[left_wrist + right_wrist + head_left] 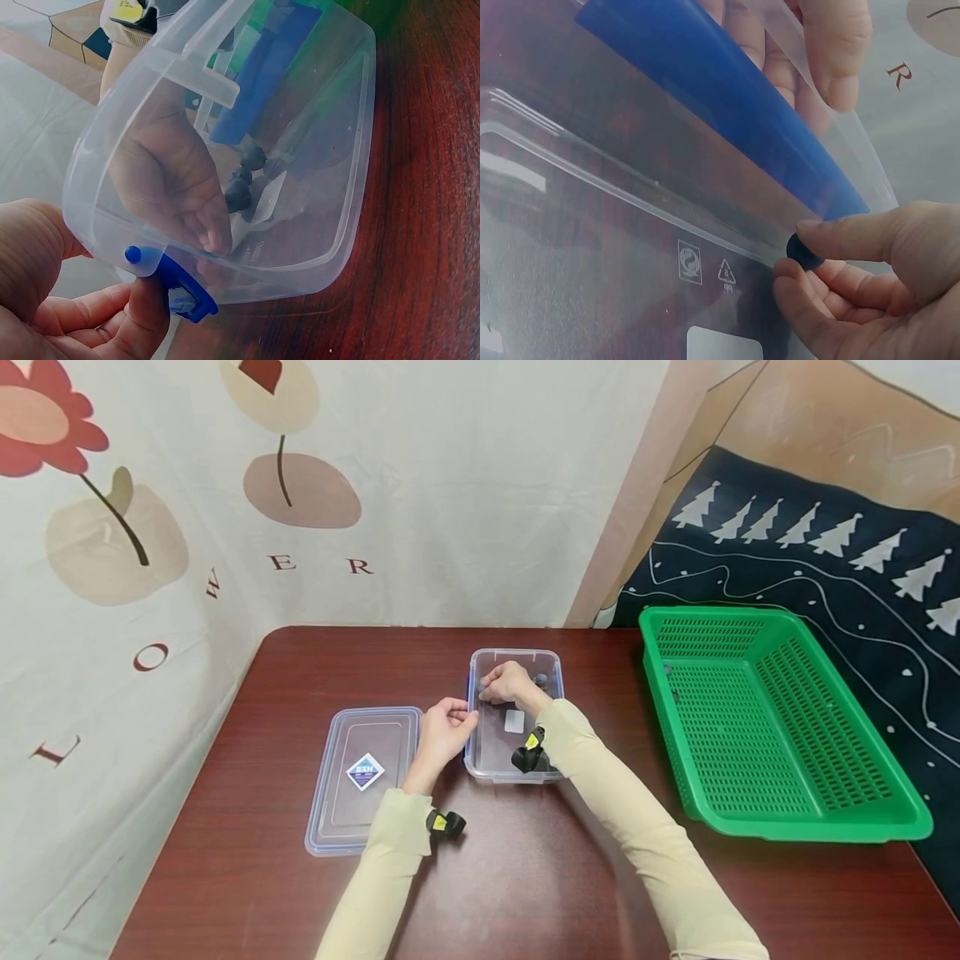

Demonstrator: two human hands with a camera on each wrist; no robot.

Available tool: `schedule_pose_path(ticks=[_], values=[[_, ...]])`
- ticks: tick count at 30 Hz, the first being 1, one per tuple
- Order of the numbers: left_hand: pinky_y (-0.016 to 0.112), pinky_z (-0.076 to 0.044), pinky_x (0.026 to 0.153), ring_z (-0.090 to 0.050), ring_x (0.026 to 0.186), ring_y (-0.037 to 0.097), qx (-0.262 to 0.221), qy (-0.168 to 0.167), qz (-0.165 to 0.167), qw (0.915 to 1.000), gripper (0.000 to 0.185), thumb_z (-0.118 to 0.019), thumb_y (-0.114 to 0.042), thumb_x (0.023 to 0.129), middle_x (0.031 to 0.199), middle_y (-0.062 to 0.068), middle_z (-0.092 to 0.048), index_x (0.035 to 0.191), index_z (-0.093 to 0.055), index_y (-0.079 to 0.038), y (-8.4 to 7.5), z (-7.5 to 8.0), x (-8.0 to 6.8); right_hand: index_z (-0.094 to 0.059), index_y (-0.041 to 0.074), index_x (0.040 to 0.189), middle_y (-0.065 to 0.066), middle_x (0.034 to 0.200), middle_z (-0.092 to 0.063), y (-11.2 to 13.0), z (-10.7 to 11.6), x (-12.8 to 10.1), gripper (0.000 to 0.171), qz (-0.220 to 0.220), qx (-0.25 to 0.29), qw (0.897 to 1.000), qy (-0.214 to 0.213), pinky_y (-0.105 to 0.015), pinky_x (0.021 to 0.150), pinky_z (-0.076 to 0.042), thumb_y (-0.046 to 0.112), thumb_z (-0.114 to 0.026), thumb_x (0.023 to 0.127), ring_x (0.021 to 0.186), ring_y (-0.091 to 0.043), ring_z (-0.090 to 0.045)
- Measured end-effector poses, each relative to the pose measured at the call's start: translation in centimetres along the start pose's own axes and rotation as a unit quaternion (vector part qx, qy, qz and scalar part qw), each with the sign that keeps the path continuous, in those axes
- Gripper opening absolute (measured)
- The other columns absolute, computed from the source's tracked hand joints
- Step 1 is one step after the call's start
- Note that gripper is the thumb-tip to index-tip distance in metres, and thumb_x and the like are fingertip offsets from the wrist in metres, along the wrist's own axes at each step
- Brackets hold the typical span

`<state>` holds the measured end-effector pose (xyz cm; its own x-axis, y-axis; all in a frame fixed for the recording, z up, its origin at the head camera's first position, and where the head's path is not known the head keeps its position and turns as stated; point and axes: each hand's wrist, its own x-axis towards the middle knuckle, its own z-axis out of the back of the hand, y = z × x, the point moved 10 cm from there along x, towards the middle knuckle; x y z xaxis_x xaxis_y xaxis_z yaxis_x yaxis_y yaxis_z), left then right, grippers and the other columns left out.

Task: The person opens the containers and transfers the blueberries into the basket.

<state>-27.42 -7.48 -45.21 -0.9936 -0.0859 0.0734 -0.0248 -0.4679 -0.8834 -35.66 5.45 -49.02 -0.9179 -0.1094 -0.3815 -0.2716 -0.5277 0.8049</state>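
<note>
A clear plastic box (480, 760) with blue side clips stands in the middle of the dark red table (247, 827). My left hand (467, 720) grips the box's left rim, thumb and fingers pinching at the blue clip (180, 292). Reaching inside the box at its far end, my right hand (487, 693) pinches a small dark round piece (804, 251) between thumb and forefinger. More small dark pieces (244, 176) lie on the box's bottom beside that hand. The box's flat clear lid (365, 777) lies on the table just left of it.
A large green mesh basket (772, 727) stands at the table's right edge. A flower-printed cloth (225, 527) hangs behind and to the left, and a dark cloth with white trees (825, 552) hangs on the right. Bare tabletop lies in front of the box.
</note>
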Motion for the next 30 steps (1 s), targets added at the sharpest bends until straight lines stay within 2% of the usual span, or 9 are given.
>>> schedule_pose_path(ticks=[4,8,13,19,25,30], values=[[0.023,-0.048,0.058,-0.061,0.066,0.021,-0.001,0.000,-0.003,1.0000,0.019,-0.067,-0.009,0.080,0.077,0.015,-0.067,0.092,-0.065,0.006,0.0,0.0,-0.1,-0.067,-0.005,0.092,-0.015,0.096,-0.067,0.0,0.1,-0.1,0.018,-0.002,0.003,1.000,-0.004,-0.024,0.066,-0.054,-0.002,-0.072,0.076,0.064,-0.014,-0.063],[0.023,-0.048,0.059,-0.062,0.066,0.022,-0.002,-0.001,-0.003,1.0000,0.019,-0.067,-0.008,0.079,0.078,0.015,-0.067,0.092,-0.065,0.006,0.1,-0.1,-0.1,-0.068,-0.005,0.091,-0.011,0.086,-0.066,0.1,0.6,-0.4,0.017,0.007,0.015,1.000,-0.009,-0.025,0.066,-0.054,-0.002,-0.072,0.075,0.063,-0.013,-0.062],[0.024,-0.048,0.059,-0.062,0.066,0.022,-0.003,0.000,-0.001,1.0000,0.020,-0.067,-0.008,0.079,0.078,0.015,-0.067,0.092,-0.065,0.006,0.1,-0.1,-0.1,-0.066,-0.006,0.093,-0.008,0.081,-0.063,0.7,1.8,-1.1,0.018,0.021,0.038,0.999,-0.001,-0.031,0.074,-0.054,-0.002,-0.071,0.077,0.075,-0.022,-0.066],[0.022,-0.047,0.059,-0.060,0.065,0.020,-0.007,0.002,0.003,1.0000,0.019,-0.067,-0.009,0.080,0.078,0.015,-0.066,0.092,-0.065,0.006,0.2,-0.1,-0.2,-0.065,-0.005,0.099,-0.012,0.086,-0.065,1.8,4.8,-2.1,0.021,0.032,0.062,0.997,-0.010,-0.039,0.083,-0.051,0.002,-0.070,0.080,0.088,-0.030,-0.066],[0.024,-0.048,0.060,-0.060,0.066,0.020,-0.007,0.003,0.007,0.9999,0.020,-0.067,-0.009,0.080,0.078,0.014,-0.066,0.093,-0.065,0.006,0.3,-0.1,-0.1,-0.062,-0.008,0.103,-0.010,0.085,-0.063,2.7,7.9,-3.3,0.025,0.045,0.096,0.994,-0.022,-0.037,0.084,-0.051,0.001,-0.069,0.081,0.088,-0.028,-0.066],[0.024,-0.048,0.060,-0.060,0.065,0.020,-0.006,0.003,0.005,1.0000,0.020,-0.067,-0.009,0.080,0.078,0.014,-0.066,0.092,-0.065,0.006,0.1,0.0,-0.1,-0.060,-0.008,0.109,-0.012,0.092,-0.062,3.3,11.2,-4.6,0.029,0.061,0.082,0.994,-0.029,-0.036,0.087,-0.049,0.005,-0.067,0.084,0.091,-0.029,-0.065]])
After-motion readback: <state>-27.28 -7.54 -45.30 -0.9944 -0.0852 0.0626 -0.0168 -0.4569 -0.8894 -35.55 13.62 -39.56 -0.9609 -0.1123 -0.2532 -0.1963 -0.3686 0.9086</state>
